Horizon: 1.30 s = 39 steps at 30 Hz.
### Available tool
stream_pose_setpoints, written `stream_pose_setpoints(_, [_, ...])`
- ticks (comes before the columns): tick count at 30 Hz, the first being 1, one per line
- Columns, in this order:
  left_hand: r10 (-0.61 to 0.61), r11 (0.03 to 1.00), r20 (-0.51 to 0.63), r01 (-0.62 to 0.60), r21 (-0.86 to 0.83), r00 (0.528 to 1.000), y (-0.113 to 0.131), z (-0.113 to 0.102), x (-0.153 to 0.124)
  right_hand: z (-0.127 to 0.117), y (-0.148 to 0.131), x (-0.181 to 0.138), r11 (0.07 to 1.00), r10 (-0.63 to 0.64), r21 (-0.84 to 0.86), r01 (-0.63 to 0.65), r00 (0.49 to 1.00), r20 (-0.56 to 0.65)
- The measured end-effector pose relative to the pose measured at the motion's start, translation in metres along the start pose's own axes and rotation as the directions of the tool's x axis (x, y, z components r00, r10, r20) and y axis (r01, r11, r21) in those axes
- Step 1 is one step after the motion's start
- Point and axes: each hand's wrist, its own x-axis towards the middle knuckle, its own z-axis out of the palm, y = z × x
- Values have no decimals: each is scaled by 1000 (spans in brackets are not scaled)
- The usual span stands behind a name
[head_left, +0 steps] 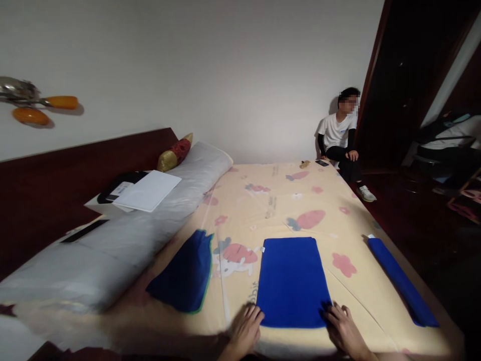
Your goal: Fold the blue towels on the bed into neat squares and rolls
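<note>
A bright blue towel [293,281] lies flat on the bed in front of me, a small white tag at its far left corner. My left hand [246,328] is at its near left corner, fingers curled and closed on the edge. At the near right corner, my right hand [344,328] has its fingers bent and closed on the cloth; the fingertips are partly in shadow. To the left lies a crumpled dark blue cloth [188,276] with a green edge. A rolled blue towel [402,281] rests along the right side of the bed.
The bed [270,205] has a carrot-print sheet. Along its left runs a long grey bolster [124,250] carrying a white box lid [148,190]; a cushion [176,153] leans near the headboard [75,175]. A phone [322,163] lies at the far edge, where a person [340,130] sits.
</note>
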Motion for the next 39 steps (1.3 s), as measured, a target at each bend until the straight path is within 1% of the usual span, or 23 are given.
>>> stream_pose_setpoints(3, [-54,997,-32,52,-57,998,-2,-6,0,-12,2,9,984,101,141,-112,991,82])
stream_pose_setpoints(6, [-129,976,-44,119,-180,991,-3,-11,4,-21,6,17,941,211,240,-237,969,130])
stream_pose_setpoints(8, [-182,948,-19,170,-269,983,-6,-12,8,-22,10,19,907,265,307,-290,957,122])
stream_pose_setpoints(10, [-210,925,21,206,-319,977,-11,-11,11,-21,15,18,859,309,385,-337,942,133])
stream_pose_setpoints(12, [-207,918,63,216,-331,976,-18,-9,14,-21,20,16,812,344,442,-381,924,165])
stream_pose_setpoints(14, [-185,919,104,209,-333,977,-24,-10,15,-22,21,14,788,362,462,-406,913,185])
stream_pose_setpoints(20, [-105,925,211,173,-338,972,-25,-20,14,-37,18,7,764,367,471,-441,897,246])
stream_pose_setpoints(24, [-114,923,247,194,-331,962,-24,-26,16,-38,18,3,746,383,490,-450,893,238])
stream_pose_setpoints(28, [-167,923,221,231,-309,961,-26,-30,20,-28,20,2,773,422,437,-459,887,186])
stream_pose_setpoints(32, [-234,923,204,283,-259,951,-26,-30,25,-15,21,3,812,463,355,-464,881,92])
stream_pose_setpoints(35, [-324,912,180,357,-202,929,-24,-26,28,-3,22,2,831,489,279,-481,871,45])
stream_pose_setpoints(39, [-447,879,127,461,-123,886,-11,-18,31,14,21,-3,818,564,154,-554,825,-30])
